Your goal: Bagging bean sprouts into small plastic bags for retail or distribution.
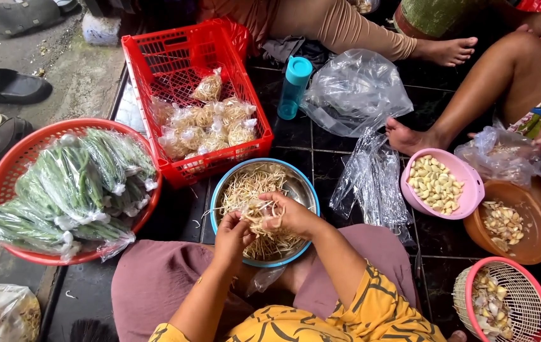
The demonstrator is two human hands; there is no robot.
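Both the left hand [232, 235] and right hand [288, 214] pinch a clump of bean sprouts [259, 209] over the metal bowl [304, 187]; loose strands could spill onto the dark tiles [321, 161].

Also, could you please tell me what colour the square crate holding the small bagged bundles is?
Red plastic lattice crate, clearest in the head view.

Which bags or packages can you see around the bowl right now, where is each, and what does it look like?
Small knotted clear bags of pale sprouts: piled in the red crate, behind the bowl.
Clear bags of green beans: in the round red basket, far left.
Empty clear plastic bags: crumpled on the dark tiles, right of the crate.
No labels, signs or screens.
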